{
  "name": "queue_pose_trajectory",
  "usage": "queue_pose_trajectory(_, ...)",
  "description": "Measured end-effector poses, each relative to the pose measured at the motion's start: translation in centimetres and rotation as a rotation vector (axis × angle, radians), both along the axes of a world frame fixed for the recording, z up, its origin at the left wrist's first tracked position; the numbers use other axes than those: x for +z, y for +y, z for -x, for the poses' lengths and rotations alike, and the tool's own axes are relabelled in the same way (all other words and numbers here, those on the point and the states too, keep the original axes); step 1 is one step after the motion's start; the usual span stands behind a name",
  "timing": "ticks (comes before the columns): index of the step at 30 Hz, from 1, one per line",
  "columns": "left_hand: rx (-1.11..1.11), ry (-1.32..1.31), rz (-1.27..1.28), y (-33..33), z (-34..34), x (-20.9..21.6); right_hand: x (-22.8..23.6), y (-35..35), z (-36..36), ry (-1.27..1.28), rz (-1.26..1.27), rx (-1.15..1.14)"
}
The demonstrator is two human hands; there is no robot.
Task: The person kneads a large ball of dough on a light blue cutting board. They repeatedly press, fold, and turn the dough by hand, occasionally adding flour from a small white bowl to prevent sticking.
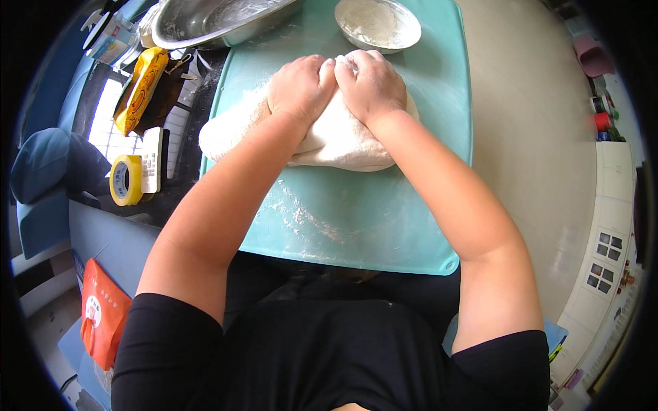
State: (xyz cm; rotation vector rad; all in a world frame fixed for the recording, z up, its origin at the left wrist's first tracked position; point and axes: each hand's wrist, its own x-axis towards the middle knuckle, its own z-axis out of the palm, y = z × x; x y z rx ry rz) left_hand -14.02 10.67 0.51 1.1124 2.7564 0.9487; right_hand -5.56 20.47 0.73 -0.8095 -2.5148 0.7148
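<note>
A large lump of pale dough (343,140) lies across a turquoise mat (329,226) dusted with flour. Side by side on the dough's far part, my left hand (299,85) and my right hand (373,85) press into it, thumbs close together. Both hands are closed, their fingers curled over the far edge, so the fingertips are mostly hidden. A crease runs through the dough between my wrists. Just beyond my right hand stands a metal bowl of flour (370,24).
At the far left a wide steel basin (219,24) overlaps the mat. Left of the mat, a dark table carries a yellow packet (140,89), a white remote control (151,161), a roll of yellow tape (125,180) and a spray bottle (113,44). An orange bag (103,315) sits lower left.
</note>
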Motion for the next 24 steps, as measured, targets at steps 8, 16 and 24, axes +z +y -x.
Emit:
queue_pose_trajectory(8,0.071,-0.105,0.041,1.2,2.0,-0.1,-0.2,1.1,1.4,0.101,0.026,-0.075)
queue_pose_trajectory(16,-0.149,-0.929,-0.429,-0.6,4.7,-1.4,-0.9,2.6,-1.9,0.173,0.376,0.272)
queue_pose_trajectory(24,-0.287,0.124,0.201,-16.6,2.0,1.6,0.4,-2.4,-11.1,-0.357,-0.407,0.313)
